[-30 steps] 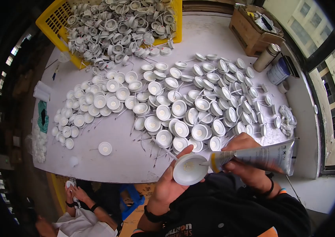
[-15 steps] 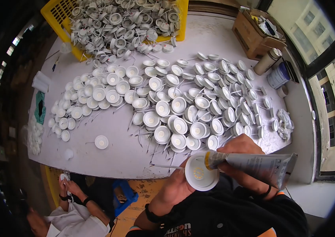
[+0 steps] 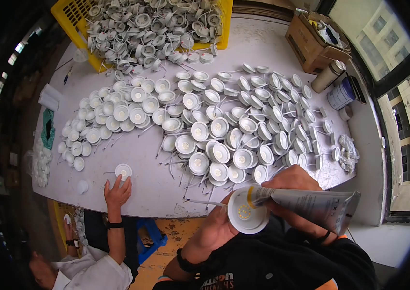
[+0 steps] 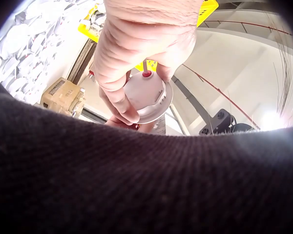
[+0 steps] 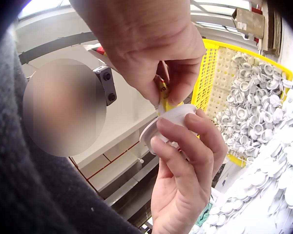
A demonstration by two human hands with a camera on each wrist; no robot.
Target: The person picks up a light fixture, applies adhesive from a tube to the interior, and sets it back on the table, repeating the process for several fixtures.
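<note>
My left hand [image 3: 210,233] grips a white round LED downlight [image 3: 254,223] by its rim and back, its open face up and yellow LED dots showing. A white cable leads off it to the left. In the left wrist view, the fingers curl round the downlight's back [image 4: 142,92], near a red spot at the cable's root. My right hand [image 3: 293,180] squeezes a silver tube [image 3: 318,205] with a yellow collar. Its nozzle end is over the downlight's inner right side. The right wrist view shows the yellow collar [image 5: 165,95] close against the downlight [image 5: 154,130].
Many similar downlights [image 3: 219,127] cover the table [image 3: 149,193]. A yellow crate [image 3: 69,24] of grey-white housings stands behind. At the right are a cardboard box [image 3: 306,46], a flask [image 3: 328,76] and a tub [image 3: 341,94]. Another person's hand [image 3: 118,193] touches a single downlight [image 3: 123,171].
The downlight in my left hand has shifted right and turned more face-on. The tube has swung, its tail lower, its nozzle further over the dish. The other person's hand has reached onto the table.
</note>
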